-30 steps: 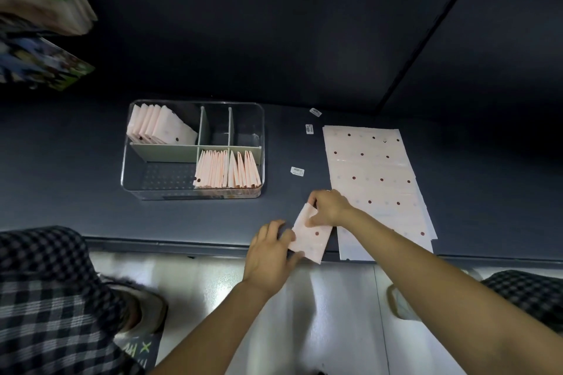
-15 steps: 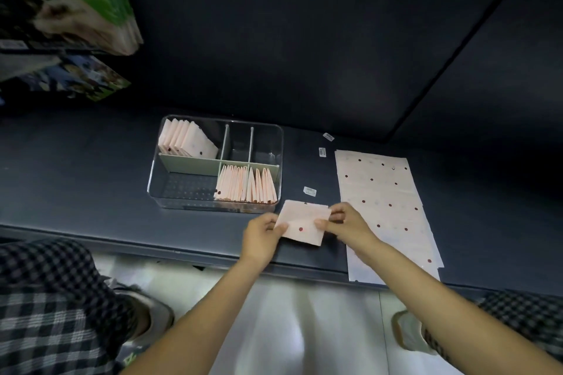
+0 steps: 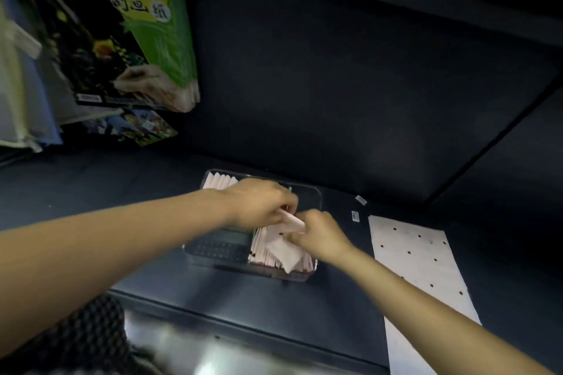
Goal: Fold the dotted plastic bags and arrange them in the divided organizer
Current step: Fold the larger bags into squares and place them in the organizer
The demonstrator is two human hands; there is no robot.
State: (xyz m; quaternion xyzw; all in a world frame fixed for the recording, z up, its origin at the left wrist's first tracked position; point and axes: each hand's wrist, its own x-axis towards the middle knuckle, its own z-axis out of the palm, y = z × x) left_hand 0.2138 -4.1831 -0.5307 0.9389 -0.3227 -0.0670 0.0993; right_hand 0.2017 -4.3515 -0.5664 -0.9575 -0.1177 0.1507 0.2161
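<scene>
1. Reaching over the tabletop (image 3: 91, 189) from its near edge, we have open room on our left; flat dotted bags (image 3: 420, 256) lie unfolded on the right, so folding work is left.
2. Our right hand (image 3: 320, 234) and left hand (image 3: 259, 204) both pinch one folded bag (image 3: 283, 250), lowering it into the near-right compartment of the organizer (image 3: 315, 196), already packed tight.
3. Farther back, another compartment holds folded bags; the near-left one looks vacant.
</scene>
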